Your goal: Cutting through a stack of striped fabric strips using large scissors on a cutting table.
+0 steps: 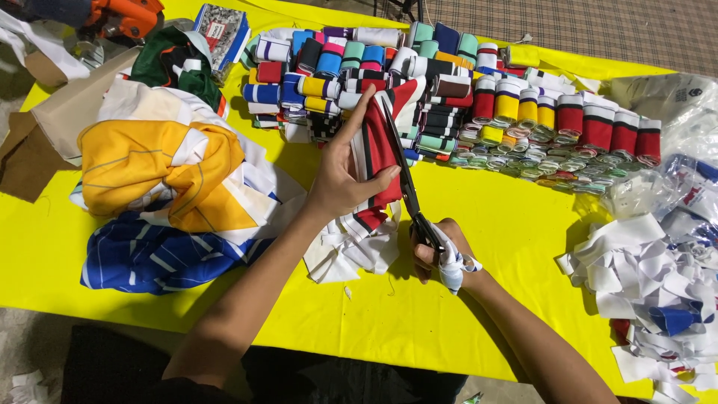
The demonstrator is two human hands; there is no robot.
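Two hands at work: right hand [441, 251], fingers closed in scissors [407, 183]; left hand [345, 176], fingers clamped on red striped cloth [378, 153] above yellow surface [486, 224]. Risk: blades nicking nearby thumb, or crooked cut. Beyond, rolled strips [523, 105].

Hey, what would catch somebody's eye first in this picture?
The bright yellow table cover, and mid-frame the left hand gripping a red striped cloth while the right hand works black scissors along it. Behind them lie rows of colourful folded bands.
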